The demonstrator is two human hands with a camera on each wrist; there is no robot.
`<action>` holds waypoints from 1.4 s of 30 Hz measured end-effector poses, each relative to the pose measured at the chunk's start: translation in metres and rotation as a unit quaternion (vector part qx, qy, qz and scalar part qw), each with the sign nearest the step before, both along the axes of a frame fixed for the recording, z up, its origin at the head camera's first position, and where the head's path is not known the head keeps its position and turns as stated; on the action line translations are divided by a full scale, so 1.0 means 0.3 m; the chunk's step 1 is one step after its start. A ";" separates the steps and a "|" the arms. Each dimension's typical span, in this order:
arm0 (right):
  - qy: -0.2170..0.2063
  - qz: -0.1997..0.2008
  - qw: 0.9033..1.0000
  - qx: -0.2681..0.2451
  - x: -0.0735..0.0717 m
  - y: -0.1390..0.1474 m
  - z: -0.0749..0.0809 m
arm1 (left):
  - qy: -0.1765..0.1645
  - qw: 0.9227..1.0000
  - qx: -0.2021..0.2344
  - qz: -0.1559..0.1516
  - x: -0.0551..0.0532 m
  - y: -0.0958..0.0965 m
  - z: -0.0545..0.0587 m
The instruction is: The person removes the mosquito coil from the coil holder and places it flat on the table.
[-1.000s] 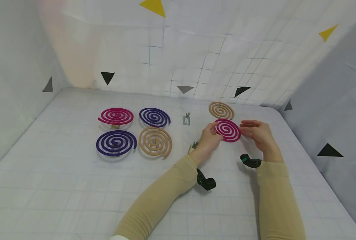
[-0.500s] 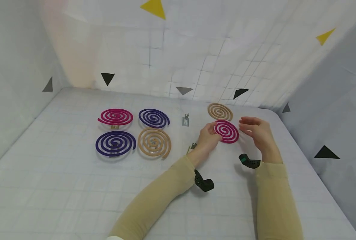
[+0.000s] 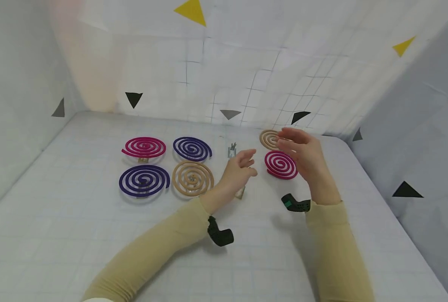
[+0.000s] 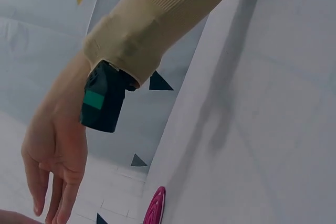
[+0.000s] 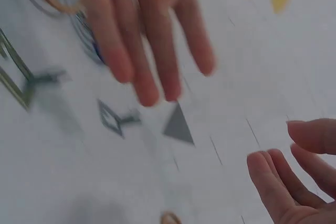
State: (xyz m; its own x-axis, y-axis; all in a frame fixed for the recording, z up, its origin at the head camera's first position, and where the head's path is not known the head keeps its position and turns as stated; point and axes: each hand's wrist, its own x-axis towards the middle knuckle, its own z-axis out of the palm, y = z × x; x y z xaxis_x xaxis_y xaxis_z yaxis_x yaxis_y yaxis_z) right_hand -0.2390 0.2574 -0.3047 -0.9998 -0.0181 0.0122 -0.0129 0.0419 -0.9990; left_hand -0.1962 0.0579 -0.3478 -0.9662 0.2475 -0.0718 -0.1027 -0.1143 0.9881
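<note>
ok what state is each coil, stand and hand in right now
Left hand: holding nothing
Right hand: holding nothing
Right pink coil: unheld
Right tan coil: unheld, partly hidden by the right hand
Left pink coil: unheld, raised
Front purple coil: unheld, raised
Back purple coil: unheld
Left tan coil: unheld, raised
Far stand: bare
Near stand: partly hidden, no coil visible on it

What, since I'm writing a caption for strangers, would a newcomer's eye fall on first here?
Probably the colourful group left of centre: a magenta spiral and a dark blue spiral behind, a second dark blue spiral and a tan spiral in front. Next, in the head view, come the left hand between that group and another magenta spiral, and the right hand partly hiding another tan spiral.
</note>
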 end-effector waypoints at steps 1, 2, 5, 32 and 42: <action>0.001 0.009 1.000 0.003 0.005 -0.031 -0.001 | 0.002 1.000 0.002 0.001 0.007 -0.028 0.005; 0.001 0.018 1.000 0.011 0.011 -0.060 -0.001 | 0.004 1.000 0.004 0.002 0.011 -0.056 0.009; 0.010 0.048 0.998 0.033 0.034 -0.140 0.000 | 0.003 1.000 0.013 0.007 0.030 -0.140 0.021; -0.029 0.105 0.994 -0.014 0.164 -0.373 -0.094 | 0.019 0.996 -0.061 0.057 0.095 -0.594 0.040; -0.066 0.134 0.989 0.006 0.165 -0.414 -0.133 | 0.012 0.997 -0.059 0.037 0.089 -0.611 0.018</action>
